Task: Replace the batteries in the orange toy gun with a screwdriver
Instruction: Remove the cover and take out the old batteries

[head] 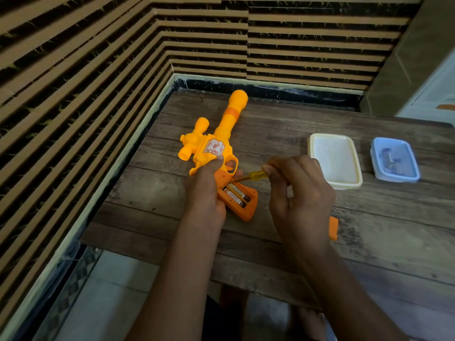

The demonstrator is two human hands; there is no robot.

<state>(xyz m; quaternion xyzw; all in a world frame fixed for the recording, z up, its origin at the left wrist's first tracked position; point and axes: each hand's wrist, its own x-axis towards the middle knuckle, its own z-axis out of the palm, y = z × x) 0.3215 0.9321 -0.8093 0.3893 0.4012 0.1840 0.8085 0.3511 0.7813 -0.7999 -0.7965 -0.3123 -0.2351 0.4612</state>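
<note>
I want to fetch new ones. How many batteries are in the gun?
2. Both lie side by side in the open grip of the gun: one battery nearer the screwdriver, the other battery nearer the left hand. More may be hidden.
</note>
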